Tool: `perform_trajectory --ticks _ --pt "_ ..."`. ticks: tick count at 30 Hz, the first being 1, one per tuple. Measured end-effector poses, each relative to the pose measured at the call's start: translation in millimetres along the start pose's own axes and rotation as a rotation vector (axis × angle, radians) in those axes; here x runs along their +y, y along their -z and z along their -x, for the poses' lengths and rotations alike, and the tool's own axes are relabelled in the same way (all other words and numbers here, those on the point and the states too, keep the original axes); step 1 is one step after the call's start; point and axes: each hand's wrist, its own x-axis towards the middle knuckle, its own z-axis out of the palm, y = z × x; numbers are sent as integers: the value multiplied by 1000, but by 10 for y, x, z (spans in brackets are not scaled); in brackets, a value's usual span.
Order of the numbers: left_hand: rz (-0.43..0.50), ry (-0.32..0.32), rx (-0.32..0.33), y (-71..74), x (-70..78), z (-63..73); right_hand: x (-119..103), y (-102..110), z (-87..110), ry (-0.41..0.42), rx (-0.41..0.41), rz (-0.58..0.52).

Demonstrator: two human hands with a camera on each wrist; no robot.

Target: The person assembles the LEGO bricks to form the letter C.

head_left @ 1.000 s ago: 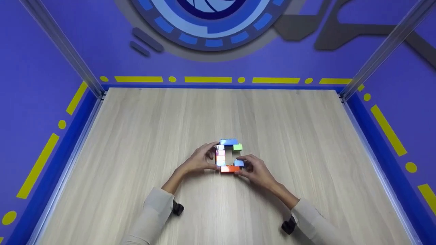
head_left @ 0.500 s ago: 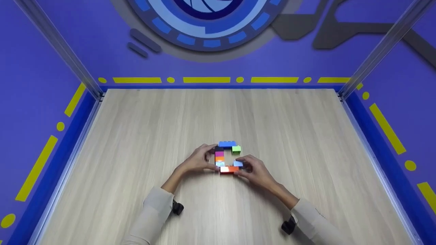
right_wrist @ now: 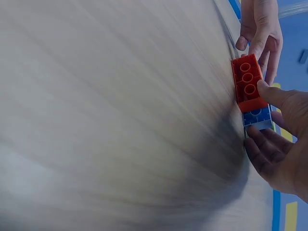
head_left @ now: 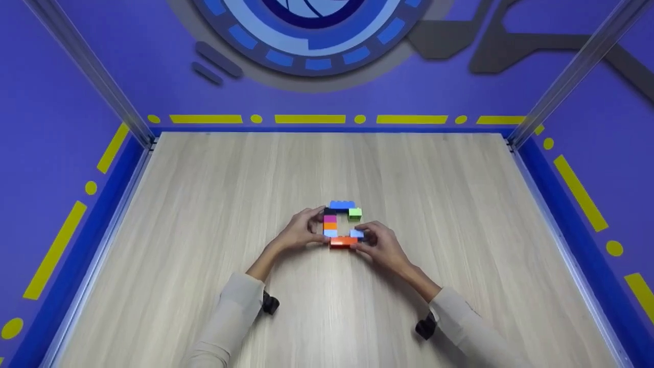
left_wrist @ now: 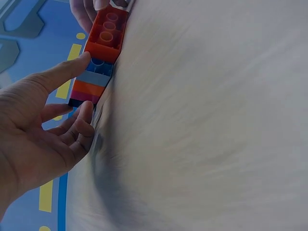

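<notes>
Toy building bricks form a frame shape with a gap on its right side. Its left side stacks a black brick (head_left: 330, 211), a magenta brick (head_left: 330, 219), an orange brick (head_left: 330, 226) and a light blue brick (head_left: 330, 233). My left hand (head_left: 296, 230) grips this stack between thumb and fingers. Nearest me is a red-orange brick (right_wrist: 247, 79), hollow underside facing me. My right hand (head_left: 384, 248) pinches it together with a small blue brick (head_left: 356, 233) at its right end. A long blue brick (head_left: 342, 205) and a green brick (head_left: 355, 214) make the far side; no hand touches the green one.
The wood-grain tabletop (head_left: 230, 174) surrounds the bricks. A purple back wall (head_left: 317, 97) and side walls (head_left: 56, 153) with yellow markings enclose it, with metal posts at the far corners. Black devices (head_left: 425, 326) are strapped at both wrists.
Both hands and the brick frame have shifted a little away from me across the table. The grip stays the same. Bright glare on the bricks has faded, so their colours show.
</notes>
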Motion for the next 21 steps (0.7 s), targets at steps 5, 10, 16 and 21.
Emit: perform_trajectory --ticks 5,10,16,21 --pt "22 16 23 32 -37 -98 62 -16 -130 -23 47 -56" --pt "39 48 43 65 -59 -205 106 -28 -265 -41 77 -94" --pt "65 97 55 126 -61 -332 116 -19 -410 -86 111 -130" --pt "109 118 50 163 -70 -402 128 -30 -484 -114 124 -138"
